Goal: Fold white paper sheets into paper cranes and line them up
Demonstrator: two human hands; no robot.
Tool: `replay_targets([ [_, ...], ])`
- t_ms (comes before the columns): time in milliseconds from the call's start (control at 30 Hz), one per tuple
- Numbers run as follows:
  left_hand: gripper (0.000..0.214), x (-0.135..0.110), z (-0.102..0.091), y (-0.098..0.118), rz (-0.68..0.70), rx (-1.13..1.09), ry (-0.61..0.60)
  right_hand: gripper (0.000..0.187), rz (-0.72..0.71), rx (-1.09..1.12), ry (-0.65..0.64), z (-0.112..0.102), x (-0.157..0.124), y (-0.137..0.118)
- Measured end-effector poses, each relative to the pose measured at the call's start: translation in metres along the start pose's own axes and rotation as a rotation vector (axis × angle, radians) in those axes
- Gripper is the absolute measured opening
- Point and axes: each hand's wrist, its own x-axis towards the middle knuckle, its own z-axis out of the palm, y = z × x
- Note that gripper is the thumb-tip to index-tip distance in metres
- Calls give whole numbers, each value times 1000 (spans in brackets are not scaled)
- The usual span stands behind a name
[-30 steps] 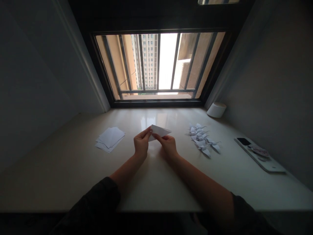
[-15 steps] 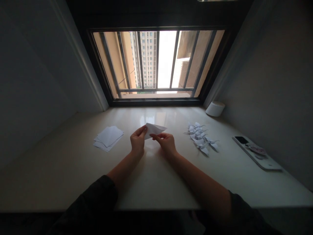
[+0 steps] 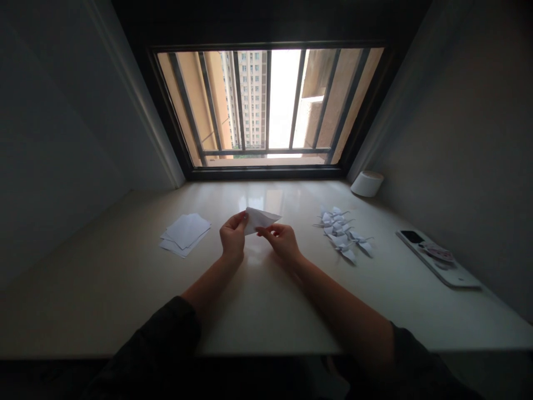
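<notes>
A partly folded sheet of white paper [image 3: 259,219], with a point toward the right, is held up above the pale counter between both hands. My left hand [image 3: 233,232] pinches its left edge between thumb and fingers. At the lower right edge, my right hand [image 3: 282,240] grips the same paper with thumb and fingertips. To the left lies a loose stack of white paper squares [image 3: 187,232]. On the right rests a cluster of several folded paper cranes [image 3: 338,230].
A phone [image 3: 437,260] with a ring or sticker on its back lies at the right by the wall. A white cylindrical object [image 3: 367,184] stands in the far right corner. The barred window [image 3: 266,111] rises behind the counter [image 3: 258,316], whose front edge is near my forearms.
The folded paper and my left hand have shifted very slightly to the left. Both hands keep their hold on the paper, and the other things have not moved.
</notes>
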Motion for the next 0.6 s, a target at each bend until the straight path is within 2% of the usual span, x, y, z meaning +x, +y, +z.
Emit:
replay_targets([
  [100, 34, -1, 0, 0, 55, 17, -20, 33, -16, -26, -31, -5, 3, -2],
  [200, 33, -1, -1, 5, 111, 18, -86, 32, -15, 5, 9, -8, 5, -4],
  [300, 40, -3, 0, 9, 119, -24, -167, 31, 68, 168, 94, -6, 4, -3],
  [400, 53, -8, 2, 8, 59, -6, -264, 29, 134, 355, 206, -3, 4, -2],
  [500, 38, -14, 4, 1, -8, 128, -420, 28, 156, 459, 241, 0, 2, -2],
  [600, 27, -18, 5, -5, 26, 210, -416, 27, 165, 506, 204, 2, 0, -4],
])
